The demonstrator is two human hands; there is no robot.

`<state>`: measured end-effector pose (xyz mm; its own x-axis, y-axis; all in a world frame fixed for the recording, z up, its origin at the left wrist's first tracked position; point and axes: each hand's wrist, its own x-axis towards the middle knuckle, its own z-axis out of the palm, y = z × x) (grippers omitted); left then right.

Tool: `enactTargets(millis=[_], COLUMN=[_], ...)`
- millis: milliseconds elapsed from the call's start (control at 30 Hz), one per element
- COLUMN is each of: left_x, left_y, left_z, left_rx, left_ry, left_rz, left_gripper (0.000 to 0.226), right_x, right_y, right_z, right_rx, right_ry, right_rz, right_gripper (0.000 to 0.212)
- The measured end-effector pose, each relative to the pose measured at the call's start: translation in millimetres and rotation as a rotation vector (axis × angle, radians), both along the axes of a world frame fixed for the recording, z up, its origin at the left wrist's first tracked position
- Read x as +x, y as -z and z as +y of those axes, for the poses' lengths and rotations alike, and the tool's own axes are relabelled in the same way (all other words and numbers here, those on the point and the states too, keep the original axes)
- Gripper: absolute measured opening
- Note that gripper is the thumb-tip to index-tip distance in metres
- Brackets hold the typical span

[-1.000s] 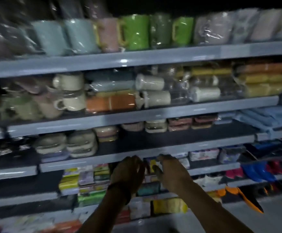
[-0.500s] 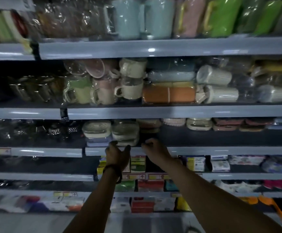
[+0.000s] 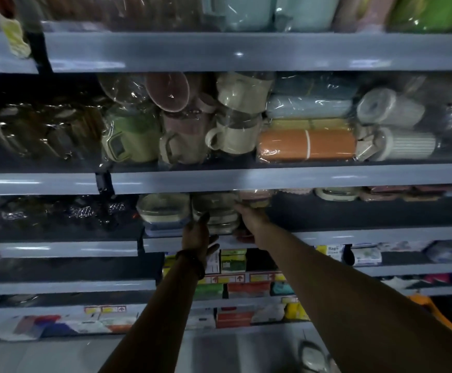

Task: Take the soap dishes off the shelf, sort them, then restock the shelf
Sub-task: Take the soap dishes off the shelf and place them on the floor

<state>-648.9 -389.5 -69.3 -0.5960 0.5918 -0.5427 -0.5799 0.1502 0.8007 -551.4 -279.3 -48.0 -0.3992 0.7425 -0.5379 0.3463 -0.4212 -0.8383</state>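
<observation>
At shelf front edge: soap dishes stacked. Left hand fingers straight, laid against a stack; right hand fingers hidden, state undetermined. Removal judged barely begun; sorting, restocking outstanding.

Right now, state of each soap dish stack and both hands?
left stack: on shelf, untouched
middle stack: on shelf, left hand touches its front
pink stack: further back, right hand at it
left hand: open, fingers straight
right hand: fingers hidden, grip unclear
</observation>
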Motion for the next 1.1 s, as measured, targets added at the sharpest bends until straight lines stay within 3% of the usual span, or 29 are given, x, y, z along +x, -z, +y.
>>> enactTargets(millis=[167, 333, 533, 700, 833, 900, 1000, 1100], left_x=[-5, -7, 19, 62, 98, 126, 166, 211], left_y=[6, 11, 21, 28, 54, 63, 73, 97], left_z=[6, 5, 1, -5, 4, 10, 20, 34], left_rx=[0.002, 0.041, 0.228, 0.246, 0.283, 0.307, 0.301, 0.314], left_ry=[0.007, -0.005, -0.043, -0.006, 0.239, 0.352, 0.512, 0.812], left_rz=[0.033, 0.038, 0.276, 0.328, 0.322, 0.326, 0.311, 0.432], left_gripper=[0.055, 0.061, 0.052, 0.068, 0.093, 0.099, 0.129, 0.125], right_x=[-10, -10, 18, 68, 130, 163, 212, 280], right_y=[11, 15, 28, 37, 50, 58, 61, 69], right_z=[-1, 2, -12, -29, -37, -41, -48, -55], right_rx=[-0.022, -0.018, 0.116, 0.330, 0.449, 0.429, 0.363, 0.317], right_ry=[-0.018, 0.050, 0.197, 0.295, 0.356, 0.414, 0.557, 0.678], right_rz=[-0.018, 0.025, 0.172, 0.303, 0.316, 0.289, 0.245, 0.167], right_gripper=[0.043, 0.032, 0.009, 0.016, 0.020, 0.024, 0.031, 0.041])
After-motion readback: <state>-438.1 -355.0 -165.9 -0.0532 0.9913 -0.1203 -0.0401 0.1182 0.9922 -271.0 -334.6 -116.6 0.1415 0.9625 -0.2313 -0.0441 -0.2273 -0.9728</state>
